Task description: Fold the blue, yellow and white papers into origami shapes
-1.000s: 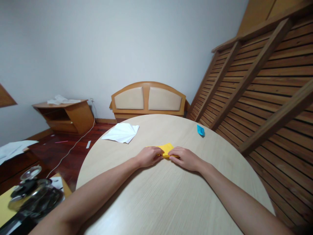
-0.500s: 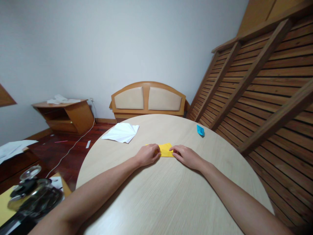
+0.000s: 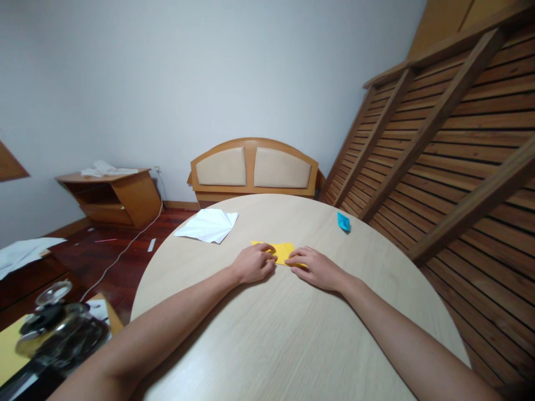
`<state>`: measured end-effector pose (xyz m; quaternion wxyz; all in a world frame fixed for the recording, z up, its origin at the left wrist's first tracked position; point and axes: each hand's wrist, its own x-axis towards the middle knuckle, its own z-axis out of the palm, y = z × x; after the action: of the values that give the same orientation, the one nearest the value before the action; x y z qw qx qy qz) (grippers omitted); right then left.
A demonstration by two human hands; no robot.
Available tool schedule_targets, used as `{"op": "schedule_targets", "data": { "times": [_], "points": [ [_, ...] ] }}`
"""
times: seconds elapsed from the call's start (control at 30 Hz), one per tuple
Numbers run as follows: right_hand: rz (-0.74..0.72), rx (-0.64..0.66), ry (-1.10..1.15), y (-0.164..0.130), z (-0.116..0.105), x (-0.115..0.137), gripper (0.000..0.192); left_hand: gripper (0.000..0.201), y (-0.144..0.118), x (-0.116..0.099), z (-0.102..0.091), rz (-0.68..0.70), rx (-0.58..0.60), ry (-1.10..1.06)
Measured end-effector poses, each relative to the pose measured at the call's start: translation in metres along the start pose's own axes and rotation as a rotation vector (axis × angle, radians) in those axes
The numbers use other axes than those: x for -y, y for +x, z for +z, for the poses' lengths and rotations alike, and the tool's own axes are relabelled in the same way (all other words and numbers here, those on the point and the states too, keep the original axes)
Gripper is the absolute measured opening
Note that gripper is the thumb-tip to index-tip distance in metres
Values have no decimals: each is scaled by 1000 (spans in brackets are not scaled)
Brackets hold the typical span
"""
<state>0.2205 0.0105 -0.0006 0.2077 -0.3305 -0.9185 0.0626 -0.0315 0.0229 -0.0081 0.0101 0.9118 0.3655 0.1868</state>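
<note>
A folded sheet of yellow paper (image 3: 285,253) lies on the round pale wooden table (image 3: 267,334), partly covered by both hands. My left hand (image 3: 253,262) rests at its left part, fingers apart on top and the thumb by the near edge. From the right, my right hand (image 3: 312,267) reaches over the paper with its fingers stretched out across it and the thumb lower down. Some of the paper's right end is hidden under that hand. Farther back on the right sits a small folded blue paper piece (image 3: 343,222).
A creased white sheet (image 3: 209,225) lies at the table's back left. Beyond the table stands a headboard (image 3: 251,167); a slatted wooden frame (image 3: 434,145) leans along the right. Glassware (image 3: 67,328) is at the lower left, and a low cabinet (image 3: 134,195) stands against the wall.
The fingers of both hands have straightened and spread over the yellow paper. My right fingertips have shifted slightly left. The white and blue papers have stayed put.
</note>
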Motion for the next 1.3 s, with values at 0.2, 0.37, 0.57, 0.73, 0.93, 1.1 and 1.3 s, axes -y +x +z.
{"op": "schedule_targets", "data": {
  "times": [0.2, 0.37, 0.57, 0.73, 0.93, 1.1, 1.3],
  "points": [
    [-11, 71, 40, 1, -9, 15, 22, 33, 0, 0, 2, -57, -6, 36],
    [-49, 116, 130, 2, -6, 25, 26, 35, -1, 0, 0, -40, 10, 13],
    [3, 54, 53, -1, -1, 6, 42, 48, -2, -1, -1, -47, 36, -4],
    [41, 54, 24, -7, -6, -9, 52, 60, -3, -1, -2, -39, 81, -10],
    [8, 31, 38, -7, -7, -5, 44, 76, -4, 0, -3, -8, 148, -38],
    [-14, -9, 102, -6, -6, -6, 53, 81, -6, 2, -3, 6, 177, -59],
    [-47, -11, 96, -3, -7, -4, 39, 76, -7, 0, -5, 36, 190, -73]
  ]
}}
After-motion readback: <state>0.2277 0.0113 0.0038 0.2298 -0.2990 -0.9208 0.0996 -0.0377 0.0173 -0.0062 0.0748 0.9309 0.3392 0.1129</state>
